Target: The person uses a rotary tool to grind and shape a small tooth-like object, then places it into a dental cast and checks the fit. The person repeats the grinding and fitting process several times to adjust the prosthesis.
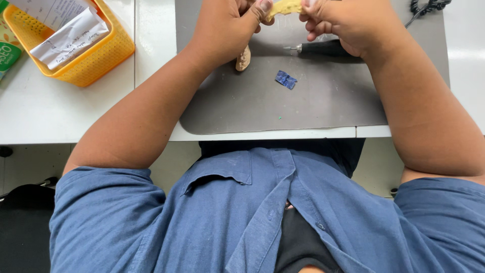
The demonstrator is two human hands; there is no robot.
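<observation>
- Yellow perforated plastic basket (103, 53) sits at the desk's (60, 111) far left corner, stuffed with white folded paper slips (70, 36); a green printed package (7, 53) is at the left edge beside it.
- Both hands up at the far edge of the grey rubber mat (283, 106): left hand (222, 28) and right hand (348, 23) each pinch tight on a pale yellow plaster dental cast (285, 7) between them.
- Another tan cast piece (243, 59), a black rotary handpiece (328, 48) and a small blue foil scrap (286, 79) lie on the mat; its near half is open.
</observation>
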